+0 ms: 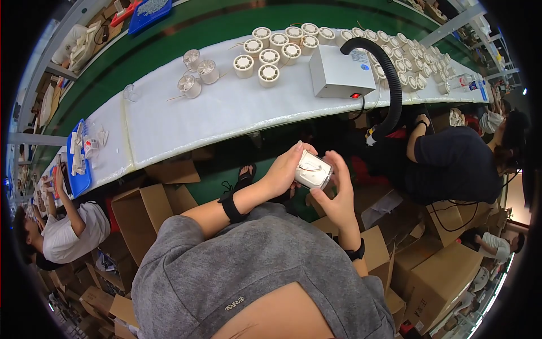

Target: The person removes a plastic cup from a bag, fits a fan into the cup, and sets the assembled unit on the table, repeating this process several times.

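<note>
Holding a white block (pixel 314 171) in both hands, in front of the body and just short of the near edge of the bench (pixel 197 124). Gripping its left side with the left hand (pixel 284 168), closing the fingers narrowly round that edge. Spanning its right side with the right hand (pixel 340 200) in a wider grip, placing the forefinger by the upper right corner and the thumb by the lower edge; not being able to tell how firmly that thumb is pressing. Showing the block's pale face upward, with thin wire lying across it. Wearing a grey top (pixel 259 265) and a black band (pixel 230 207) on the left wrist, and having another on the right.

Facing, on the bench, a pale box (pixel 333 73) bearing a red switch, with a black hose (pixel 397 90) arching beside it and drooping past the near edge. Having white round units (pixel 269 74) standing clustered left of that box, and many more standing to its right. Seeing three clear-cased units (pixel 189 86) farther left, then a blue tray (pixel 83 183) holding white parts. Working among open cartons (pixel 152 212), with a person in a dark shirt (pixel 457 161) bending near the bench on the right.
</note>
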`<state>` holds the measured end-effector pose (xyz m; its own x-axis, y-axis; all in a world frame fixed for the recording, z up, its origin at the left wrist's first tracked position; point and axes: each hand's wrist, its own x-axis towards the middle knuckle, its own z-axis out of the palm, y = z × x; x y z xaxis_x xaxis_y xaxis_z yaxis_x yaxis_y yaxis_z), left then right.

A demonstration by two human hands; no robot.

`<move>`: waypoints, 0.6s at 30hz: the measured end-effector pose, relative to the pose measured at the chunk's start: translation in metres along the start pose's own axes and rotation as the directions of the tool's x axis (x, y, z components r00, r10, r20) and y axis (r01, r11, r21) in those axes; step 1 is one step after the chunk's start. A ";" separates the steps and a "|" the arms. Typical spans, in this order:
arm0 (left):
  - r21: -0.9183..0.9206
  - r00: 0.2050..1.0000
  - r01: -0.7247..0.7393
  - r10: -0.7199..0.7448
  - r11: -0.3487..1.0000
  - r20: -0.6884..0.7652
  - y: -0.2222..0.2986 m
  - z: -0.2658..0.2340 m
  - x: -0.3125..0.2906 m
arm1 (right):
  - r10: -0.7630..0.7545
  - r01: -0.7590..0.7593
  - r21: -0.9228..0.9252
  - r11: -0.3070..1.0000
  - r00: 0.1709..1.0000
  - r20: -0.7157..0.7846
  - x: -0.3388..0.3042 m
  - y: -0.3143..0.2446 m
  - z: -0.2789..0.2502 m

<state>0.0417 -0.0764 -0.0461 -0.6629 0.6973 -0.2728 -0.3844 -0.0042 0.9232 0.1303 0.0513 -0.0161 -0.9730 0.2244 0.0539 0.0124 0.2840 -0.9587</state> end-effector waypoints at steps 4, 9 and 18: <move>0.056 0.996 0.002 -0.007 0.998 0.084 0.013 -0.002 -0.004 | 0.089 -0.092 0.122 0.988 0.996 0.027 -0.003 0.000 0.001; 0.088 0.986 -0.139 0.130 0.986 0.101 0.009 -0.004 -0.004 | -0.059 0.063 -0.127 0.990 0.998 0.028 -0.003 -0.002 0.000; 0.061 0.982 -0.022 0.010 0.998 0.190 0.014 -0.003 0.000 | -0.092 0.093 -0.235 0.968 0.996 0.016 -0.002 -0.013 -0.004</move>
<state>0.0348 -0.0788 -0.0337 -0.5321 0.8209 -0.2073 -0.3299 0.0245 0.9437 0.1330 0.0509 -0.0026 -0.9736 0.1827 0.1370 -0.0241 0.5145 -0.8571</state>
